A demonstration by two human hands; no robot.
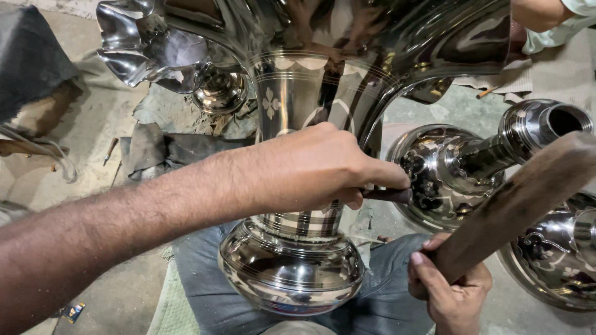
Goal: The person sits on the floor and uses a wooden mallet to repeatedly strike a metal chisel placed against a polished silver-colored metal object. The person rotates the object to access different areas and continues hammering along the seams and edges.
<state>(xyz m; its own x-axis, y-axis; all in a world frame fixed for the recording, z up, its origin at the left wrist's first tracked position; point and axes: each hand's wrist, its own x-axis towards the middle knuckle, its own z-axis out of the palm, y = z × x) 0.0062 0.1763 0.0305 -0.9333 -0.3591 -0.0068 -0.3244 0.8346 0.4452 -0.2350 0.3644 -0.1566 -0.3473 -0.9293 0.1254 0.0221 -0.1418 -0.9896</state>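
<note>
A tall polished vase (292, 248) is stood on the lap, near centre. The left hand (310, 167) is clenched on a thin punch (388, 195) set against its neck; the right hand (453, 291) is clenched on a wooden mallet (521, 198). The vase is judged stiff, slippery, easily dented, and best held at the narrow neck.

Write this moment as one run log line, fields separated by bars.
left hand: holds thin tool on tall vase | right hand: grips wooden mallet
</note>
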